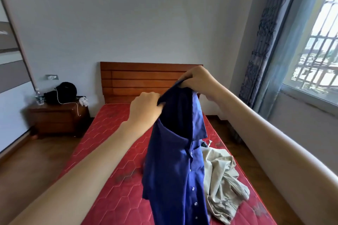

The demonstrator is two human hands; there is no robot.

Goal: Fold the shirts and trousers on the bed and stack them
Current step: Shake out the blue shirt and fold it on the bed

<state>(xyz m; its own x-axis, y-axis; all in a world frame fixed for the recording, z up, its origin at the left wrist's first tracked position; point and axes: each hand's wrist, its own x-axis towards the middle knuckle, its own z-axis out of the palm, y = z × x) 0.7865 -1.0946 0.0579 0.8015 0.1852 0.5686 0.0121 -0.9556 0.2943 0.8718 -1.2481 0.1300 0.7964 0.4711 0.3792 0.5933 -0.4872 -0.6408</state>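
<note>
Blue shirt (175,160) is hanging above the bed (113,151), both hands pinching its top: left hand (145,107), right hand (194,78). Beige trousers (222,175) are lying crumpled just right of the shirt. Risk: the lopsided hold is likely twisting the shirt, producing a crooked fold.

The button-up shirt (175,160) is deep blue with pale buttons. The crumpled trousers (223,182) are beige. The mattress (113,144) is red, quilted in hexagons. The headboard (135,80) is reddish-brown wood; the curtain (263,42) blue-grey, patterned.
</note>
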